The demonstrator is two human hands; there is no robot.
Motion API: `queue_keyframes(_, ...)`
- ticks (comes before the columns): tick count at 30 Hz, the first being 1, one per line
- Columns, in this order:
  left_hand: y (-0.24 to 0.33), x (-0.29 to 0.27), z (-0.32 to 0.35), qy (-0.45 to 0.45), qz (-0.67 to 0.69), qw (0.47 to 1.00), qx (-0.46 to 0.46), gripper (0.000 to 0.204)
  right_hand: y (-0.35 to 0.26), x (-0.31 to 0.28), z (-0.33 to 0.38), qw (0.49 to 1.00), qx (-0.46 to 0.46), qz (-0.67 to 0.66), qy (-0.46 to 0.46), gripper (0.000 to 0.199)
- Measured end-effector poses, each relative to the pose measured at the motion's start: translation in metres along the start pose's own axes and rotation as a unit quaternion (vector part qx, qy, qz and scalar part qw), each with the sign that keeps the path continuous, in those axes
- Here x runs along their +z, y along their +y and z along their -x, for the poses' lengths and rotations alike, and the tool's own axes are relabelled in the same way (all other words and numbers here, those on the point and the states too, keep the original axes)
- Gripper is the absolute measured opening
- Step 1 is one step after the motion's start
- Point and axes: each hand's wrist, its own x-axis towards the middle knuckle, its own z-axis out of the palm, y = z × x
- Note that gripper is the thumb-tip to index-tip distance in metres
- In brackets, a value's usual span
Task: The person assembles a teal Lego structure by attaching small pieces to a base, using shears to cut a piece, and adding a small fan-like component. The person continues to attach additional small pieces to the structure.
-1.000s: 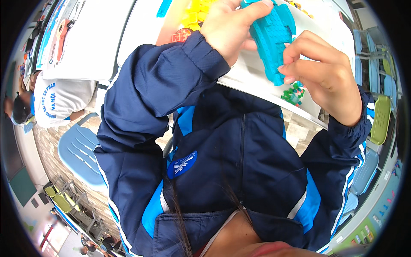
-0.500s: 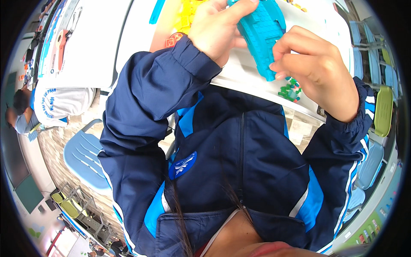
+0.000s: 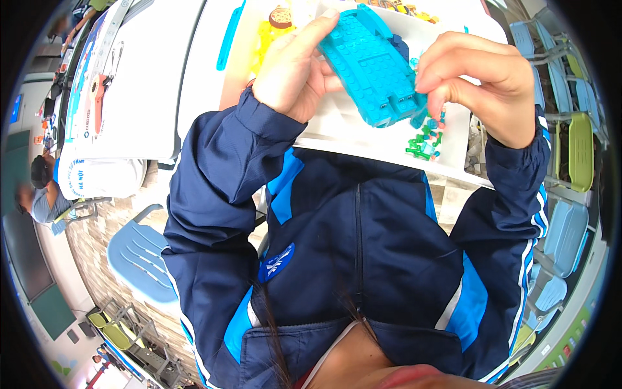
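Observation:
A turquoise model built of studded toy bricks (image 3: 372,68) is held up over the white table, tilted, with its studded face toward me. My left hand (image 3: 295,74) grips its upper left end, the thumb lying on the top edge. At its lower right side is my right hand (image 3: 483,84), thumb and fingertips pinched together close to the model's edge. Whatever sits in that pinch, if anything, is hidden. Small green and clear pieces (image 3: 424,144) lie in a white tray just below the right fingertips.
Yellow bricks (image 3: 264,39) and a round brown-topped piece (image 3: 280,17) lie beyond my left hand. A long turquoise strip (image 3: 231,39) rests to their left. Grey pieces (image 3: 476,146) sit by my right wrist. A blue chair (image 3: 146,253) stands at left.
The model has shifted left and turned so its studded face shows more fully. My left hand moved left with it; my right hand stays pinched by its lower right edge, uncovering more small pieces.

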Motion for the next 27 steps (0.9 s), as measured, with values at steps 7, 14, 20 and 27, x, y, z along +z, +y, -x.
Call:
queue_keyframes(7, 0.006, -0.005, 0.002, -0.006, -0.036, 0.999, -0.039, 0.038, 0.009, -0.003, -0.004, 1.0, 0.001, 0.019, -0.018, 0.015)
queue_keyframes(14, 0.022, 0.013, 0.011, 0.004, -0.034, 0.996, -0.082, 0.043, 0.014, -0.002, -0.004, 0.997, 0.024, -0.061, -0.032, 0.012)
queue_keyframes(20, 0.021, 0.019, 0.011, 0.016, -0.038, 0.995, -0.096, 0.043, 0.016, -0.005, -0.002, 0.994, 0.033, -0.086, -0.058, 0.011)
queue_keyframes(27, 0.019, 0.013, 0.014, 0.015, -0.058, 0.994, -0.086, 0.043, 0.017, -0.006, -0.006, 0.99, 0.033, -0.078, -0.111, 0.016)
